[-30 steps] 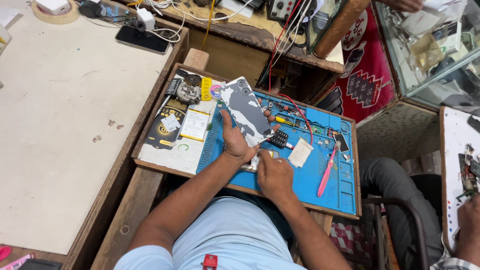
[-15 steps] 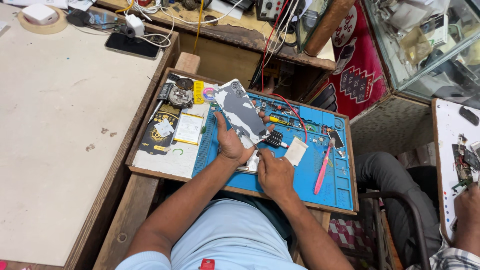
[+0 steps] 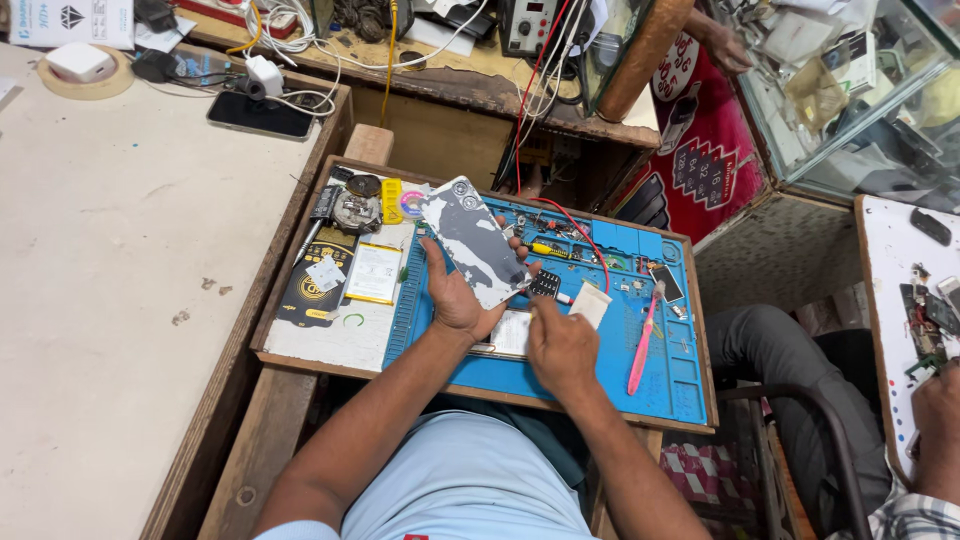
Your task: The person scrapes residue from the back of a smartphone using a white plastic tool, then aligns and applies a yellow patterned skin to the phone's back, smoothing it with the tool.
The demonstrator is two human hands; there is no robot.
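Phone (image 3: 472, 241), back panel up, grey-and-white marbled pattern, held tilted above the blue work mat (image 3: 660, 370); its camera end points up and away toward the far left, its lower end sits near the middle of the mat. Left hand (image 3: 458, 300) grasps it from beneath and along the left long edge, thumb on that edge, fingertips just showing past the right edge. Right hand (image 3: 560, 345) is closed at the phone's lower right corner, fingers pinched together at the seam; whether a small tool sits between them cannot be told.

Mat lies inside a shallow wooden tray (image 3: 300, 262) with raised rims on all sides. Under the hands, a flat pale panel (image 3: 508, 334) rests on the mat, partly covered. Just right of the right hand: white cloth pad (image 3: 590, 303), then a pink brush (image 3: 642, 345) lying lengthwise, well apart from the phone. Bare mat shows to the right of the brush and along the near edge.

Left part of the tray is crowded: black and gold packet (image 3: 312, 290), yellow-edged battery (image 3: 373, 272), round metal part (image 3: 352, 211). Red wire (image 3: 575, 226) runs along the far edge behind the phone.

Left of the tray, a wide pale tabletop (image 3: 110, 280), with a dark phone (image 3: 260, 114) at its far edge. At far right, another person's hand (image 3: 935, 400) at a separate white bench.
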